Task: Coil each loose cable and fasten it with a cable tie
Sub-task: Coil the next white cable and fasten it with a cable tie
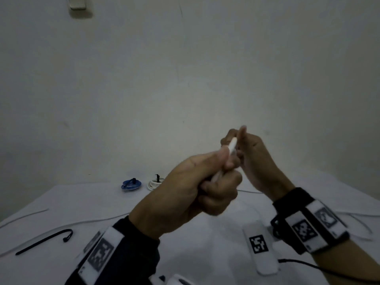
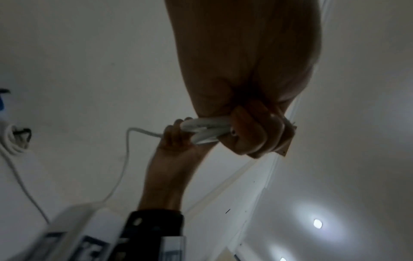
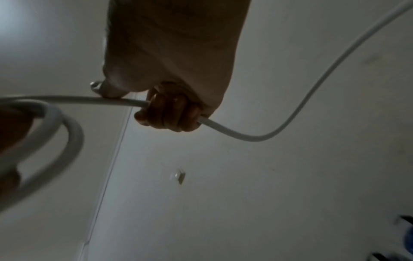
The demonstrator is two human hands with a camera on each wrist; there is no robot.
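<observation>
White cable loops gripped in left hand, right hand fisted round its strand, above table

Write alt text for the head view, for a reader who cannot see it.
Two raised hands wind a white cable: the left hand grips the gathered loops, the right hand feeds the strand. Behind, on the white table, lie a tied blue coil and a tied white coil; a loose black cable tie lies near left.

Dim, soft, motion-blurred wide-angle views.
</observation>
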